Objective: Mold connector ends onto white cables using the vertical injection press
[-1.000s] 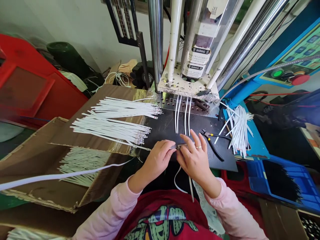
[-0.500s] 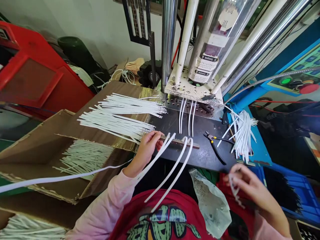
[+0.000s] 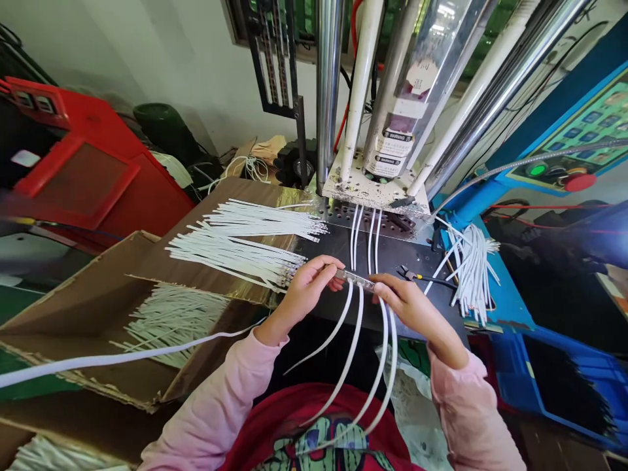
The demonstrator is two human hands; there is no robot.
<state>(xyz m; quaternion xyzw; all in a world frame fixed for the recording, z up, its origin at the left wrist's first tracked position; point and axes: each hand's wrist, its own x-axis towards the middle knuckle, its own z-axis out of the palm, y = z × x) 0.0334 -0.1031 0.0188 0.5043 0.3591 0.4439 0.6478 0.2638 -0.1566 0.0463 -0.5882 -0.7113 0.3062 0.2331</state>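
Note:
My left hand (image 3: 314, 282) pinches the left end of a narrow metal bar (image 3: 357, 279) above the front of the dark press table. At the bar's other end, the fingers of my right hand (image 3: 405, 302) are closed on it. Several white cables (image 3: 357, 340) sit across the bar and curve down toward my shirt. Just beyond it, another set of white cables (image 3: 354, 242) runs out from under the press plate (image 3: 383, 195). Pliers with black and yellow handles (image 3: 420, 277) lie past my right hand, partly hidden by it.
Bundles of white cables (image 3: 245, 252) lie on a brown board (image 3: 196, 203) at left, above a cardboard box (image 3: 73, 307) holding more. Another cable bunch (image 3: 473, 268) rests at right. A control panel (image 3: 579, 144) and blue crate (image 3: 549, 418) stand on the right.
My right hand has come from the lower right, where it held a small whitish strip, up to the bar's right end. The view has tilted slightly upward, and the bar's cables now hang lower.

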